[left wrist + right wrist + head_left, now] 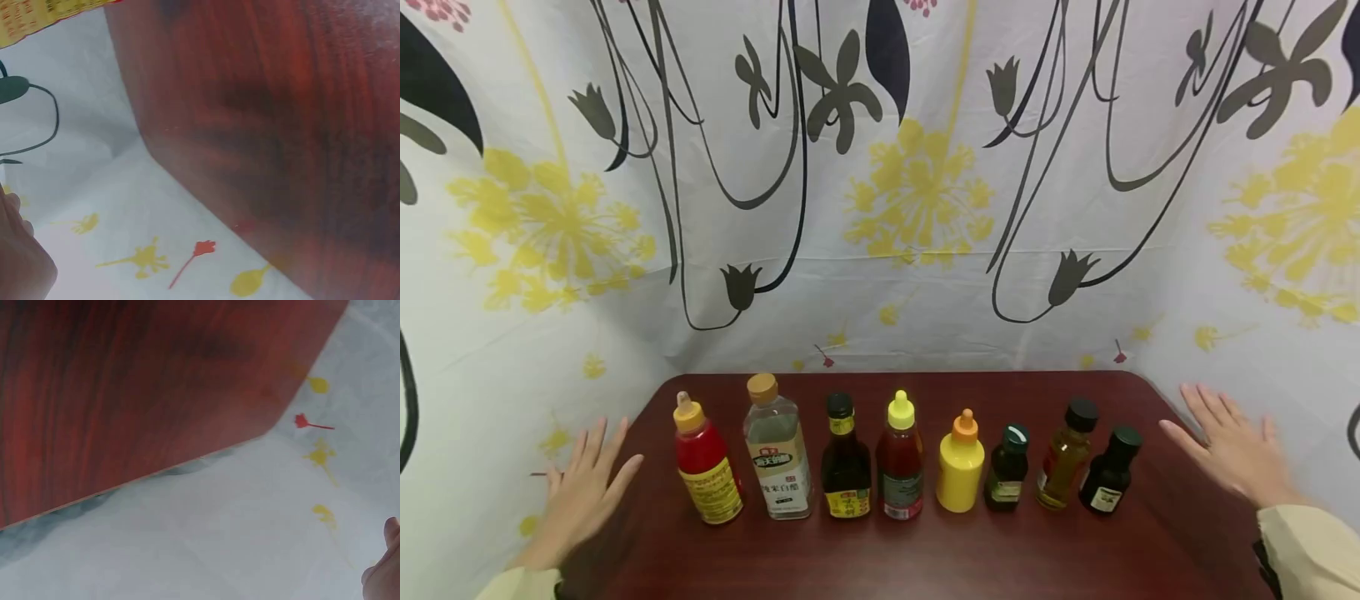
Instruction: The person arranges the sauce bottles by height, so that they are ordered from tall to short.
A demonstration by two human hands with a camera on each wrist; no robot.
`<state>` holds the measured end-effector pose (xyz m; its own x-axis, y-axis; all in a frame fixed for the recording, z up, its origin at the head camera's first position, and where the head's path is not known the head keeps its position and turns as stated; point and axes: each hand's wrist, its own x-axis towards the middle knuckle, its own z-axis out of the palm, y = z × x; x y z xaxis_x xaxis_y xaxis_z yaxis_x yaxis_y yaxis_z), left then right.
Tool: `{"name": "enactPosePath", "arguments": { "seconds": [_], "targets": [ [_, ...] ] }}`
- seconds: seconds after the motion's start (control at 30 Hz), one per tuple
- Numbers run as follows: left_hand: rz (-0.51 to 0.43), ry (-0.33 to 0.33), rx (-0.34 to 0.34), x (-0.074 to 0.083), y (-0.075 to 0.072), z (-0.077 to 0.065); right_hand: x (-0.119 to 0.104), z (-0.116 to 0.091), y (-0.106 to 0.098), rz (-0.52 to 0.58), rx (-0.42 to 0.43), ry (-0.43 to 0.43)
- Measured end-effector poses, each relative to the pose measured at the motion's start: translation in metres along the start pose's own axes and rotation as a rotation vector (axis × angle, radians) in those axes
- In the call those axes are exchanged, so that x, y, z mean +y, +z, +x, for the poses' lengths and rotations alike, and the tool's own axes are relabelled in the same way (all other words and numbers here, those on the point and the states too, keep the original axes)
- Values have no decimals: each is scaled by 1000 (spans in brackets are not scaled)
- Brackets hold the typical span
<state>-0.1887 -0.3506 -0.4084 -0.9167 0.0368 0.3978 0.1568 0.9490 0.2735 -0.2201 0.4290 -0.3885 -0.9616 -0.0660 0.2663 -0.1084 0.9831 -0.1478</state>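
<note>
My left hand is spread with straight fingers at the table's left edge, holding nothing. Nearest to it stands a red squeeze bottle with a yellow label and cap. Past the right edge, my right hand is likewise spread and holds nothing. A small dark bottle with a black cap is closest to it. Between these stand a clear white vinegar bottle, a dark sauce bottle, a red-brown squeeze bottle, a yellow squeeze bottle, a small green-capped bottle and an amber oil bottle.
The bottles stand upright in a row across the dark red wooden table. A white patterned cloth hangs behind the table and along both sides. In the left wrist view, part of a yellow label shows at the top corner.
</note>
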Motion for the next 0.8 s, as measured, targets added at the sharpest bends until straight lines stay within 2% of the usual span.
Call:
{"name": "enactPosePath", "arguments": {
  "seconds": [0.17,0.47,0.63,0.8],
  "targets": [
    [-9,54,69,4,-7,6,-7,3,-12,-18,33,29],
    [-39,96,103,12,-25,14,-32,8,-36,-49,99,6],
    [-61,135,144,22,-36,17,-50,13,-52,-56,151,-52],
    [-72,183,175,33,-42,18,-73,19,-70,-26,196,-158]
  ]
}}
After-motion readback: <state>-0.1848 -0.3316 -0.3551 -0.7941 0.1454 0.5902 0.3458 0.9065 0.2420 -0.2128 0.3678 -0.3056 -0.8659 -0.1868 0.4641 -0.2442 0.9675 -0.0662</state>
